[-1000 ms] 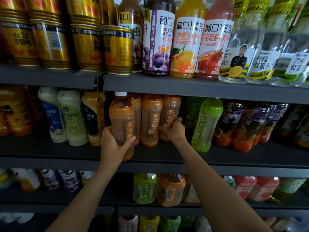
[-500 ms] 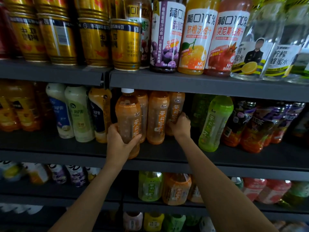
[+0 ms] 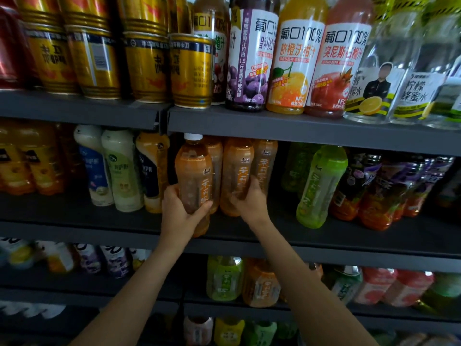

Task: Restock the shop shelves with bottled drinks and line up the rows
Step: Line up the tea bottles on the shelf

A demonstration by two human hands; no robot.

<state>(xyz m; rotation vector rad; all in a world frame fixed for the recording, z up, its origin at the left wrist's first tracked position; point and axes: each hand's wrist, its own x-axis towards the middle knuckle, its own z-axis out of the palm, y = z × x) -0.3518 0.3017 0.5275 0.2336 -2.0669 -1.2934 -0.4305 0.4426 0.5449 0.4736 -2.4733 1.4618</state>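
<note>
My left hand (image 3: 180, 216) is wrapped around the lower half of an orange tea bottle with a white cap (image 3: 193, 176), held upright at the front edge of the middle shelf (image 3: 324, 236). My right hand (image 3: 248, 201) grips the bottom of a second orange tea bottle (image 3: 237, 168) standing on the shelf just to the right. More orange bottles of the same kind (image 3: 265, 161) stand behind in rows. The held bottle's base is hidden by my left hand.
A green tea bottle (image 3: 321, 186) stands right of the orange row, then dark purple-labelled bottles (image 3: 374, 193). White and yellow drink bottles (image 3: 119, 171) stand to the left. Gold cans (image 3: 192, 71) and juice bottles (image 3: 294, 63) fill the upper shelf; lower shelves hold more bottles.
My right hand has come forward from the back orange bottle and closed on the front one. My left hand keeps its grip on the white-capped bottle. The camera has moved closer.
</note>
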